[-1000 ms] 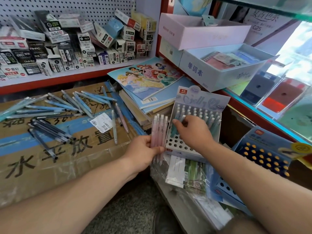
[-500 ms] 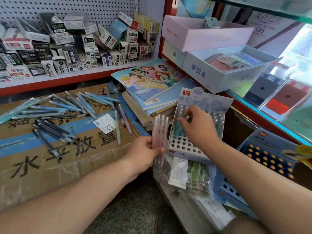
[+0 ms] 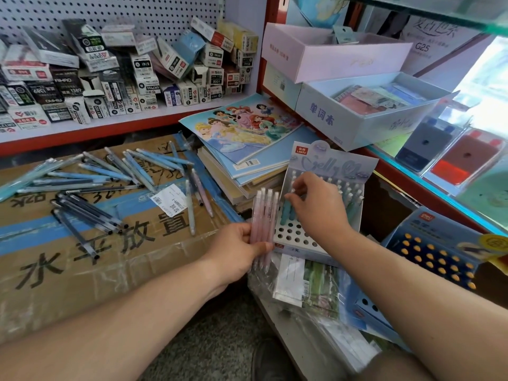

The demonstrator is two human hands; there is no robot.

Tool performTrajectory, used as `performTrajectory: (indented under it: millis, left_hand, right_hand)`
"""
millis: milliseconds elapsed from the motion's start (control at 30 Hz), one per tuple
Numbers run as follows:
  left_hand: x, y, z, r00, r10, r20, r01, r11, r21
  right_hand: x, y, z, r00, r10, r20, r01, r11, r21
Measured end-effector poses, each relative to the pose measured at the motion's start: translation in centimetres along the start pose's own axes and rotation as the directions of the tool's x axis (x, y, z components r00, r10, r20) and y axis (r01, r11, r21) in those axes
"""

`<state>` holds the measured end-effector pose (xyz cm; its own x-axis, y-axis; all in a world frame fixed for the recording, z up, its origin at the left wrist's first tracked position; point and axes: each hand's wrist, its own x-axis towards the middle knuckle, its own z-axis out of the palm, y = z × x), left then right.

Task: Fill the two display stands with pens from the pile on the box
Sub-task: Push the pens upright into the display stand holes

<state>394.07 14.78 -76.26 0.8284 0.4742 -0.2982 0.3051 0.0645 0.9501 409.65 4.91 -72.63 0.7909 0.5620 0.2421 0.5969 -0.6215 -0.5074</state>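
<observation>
Left hand (image 3: 236, 251) grips a bundle of pink pens (image 3: 265, 224), roughly upright and fanned a little, just left of the display stand (image 3: 334, 166). Right hand (image 3: 320, 207) is over the stand's left part, fingers (image 3: 292, 198) curled down and pinching the tops of teal pens (image 3: 286, 213) standing in its holes. Stand has a pale blue header card and a white perforated top; back rows hold pens, front rows show bare holes. It sits tilted on plastic-wrapped packs (image 3: 308, 281). Second stand (image 3: 437, 248), dark blue with yellow dots, is lower right, near the right forearm; can't tell if the dots are caps or holes.

Surface: taped cardboard box (image 3: 82, 259) on the left with big printed characters and a white label (image 3: 170, 199). On it, blue pens (image 3: 110, 171) lie in a loose pile, dark pens (image 3: 82, 213) nearer, and stray pens (image 3: 190, 207) beside the label. Speckled floor (image 3: 214, 350) shows between the arms.

Room: shop shelving with red frames, pegboard (image 3: 110, 12) behind a shelf of small cartons (image 3: 123, 78). Stack of notebooks (image 3: 247, 149) with a cartoon cover lies between box and stand. Up right are a pink box (image 3: 330, 53) and an open pale blue box (image 3: 365, 125).

Far right is washed out by glare and the items there are blurred. Right hand hides the stand's middle rows; how many teal pens it pinches is unclear.
</observation>
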Motion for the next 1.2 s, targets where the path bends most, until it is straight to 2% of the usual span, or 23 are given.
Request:
performTrajectory:
  millis: [133, 233, 333, 467, 567, 700, 767, 1200]
  left_hand:
    - [0.0, 0.0, 0.1, 1.000, -0.006, 0.011, 0.006, 1.000, 0.009]
    - [-0.1, 0.2, 0.2, 1.000, -0.006, 0.026, 0.007, 1.000, -0.016]
    - [-0.2, 0.5, 0.4, 0.998, -0.006, 0.059, 0.009, 0.998, -0.061]
    - [-0.1, 0.5, 0.6, 0.995, 0.010, 0.096, 0.000, 0.995, -0.102]
    - [0.0, 0.4, 0.5, 0.999, 0.030, 0.030, -0.027, 0.996, -0.090]
    - [0.3, 0.2, 0.0, 0.998, 0.031, -0.056, -0.035, 0.997, -0.076]
    - [0.3, 0.1, 0.0, 0.998, 0.022, -0.055, -0.026, 0.997, -0.067]
    - [0.4, -0.3, 0.7, 1.000, 0.025, -0.019, -0.025, 0.999, -0.020]
  right_hand:
    - [-0.2, 0.2, -0.5, 1.000, -0.001, 0.012, 0.001, 0.999, -0.035]
    - [-0.8, -0.5, -1.1, 0.999, 0.049, 0.007, -0.049, 0.978, 0.204]
    - [-1.4, -1.5, -1.3, 0.984, 0.070, 0.165, -0.138, 0.882, 0.451]
    - [-1.7, -1.0, -1.6, 0.943, 0.045, 0.330, -0.243, 0.770, 0.590]
    - [-1.6, -0.4, -2.4, 0.958, 0.057, 0.280, -0.219, 0.778, 0.589]
    - [-0.9, 0.7, -3.7, 0.992, 0.121, 0.026, -0.117, 0.850, 0.514]
    - [-0.8, 1.2, -3.8, 0.991, 0.133, -0.035, -0.102, 0.883, 0.458]
    - [-0.8, 1.6, -2.9, 0.996, 0.081, -0.034, -0.065, 0.937, 0.343]
